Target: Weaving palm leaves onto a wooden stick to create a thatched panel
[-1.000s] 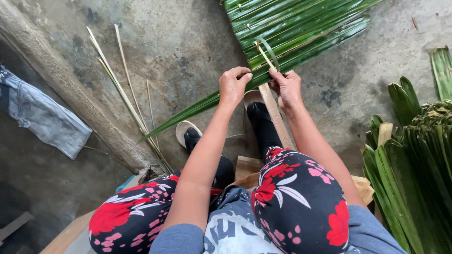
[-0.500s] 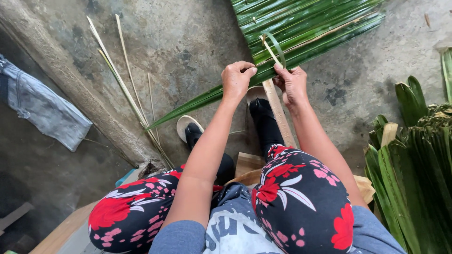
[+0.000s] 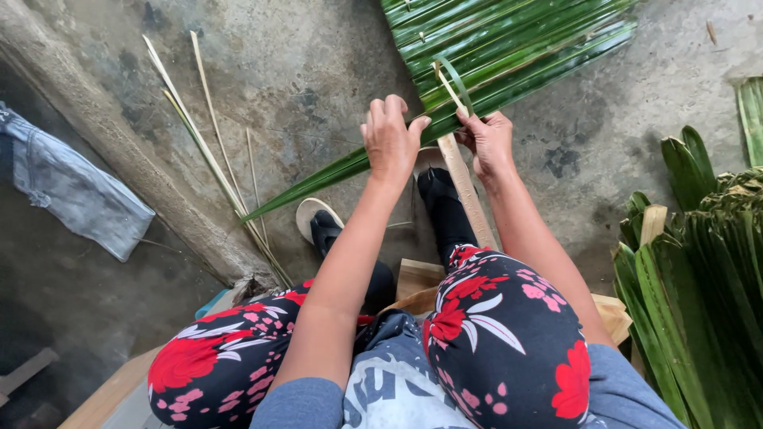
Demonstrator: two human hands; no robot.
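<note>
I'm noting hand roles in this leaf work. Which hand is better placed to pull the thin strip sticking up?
Likely the right hand: its fingers sit at the base of the strip. The left hand lies beside it, pressing on the green leaf.

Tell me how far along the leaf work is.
Done: a panel of joined palm leaves lies ahead. In hand: the left hand and right hand work a looped leaf strip at its edge. Left: a stack of loose leaves beside the right knee.
</note>
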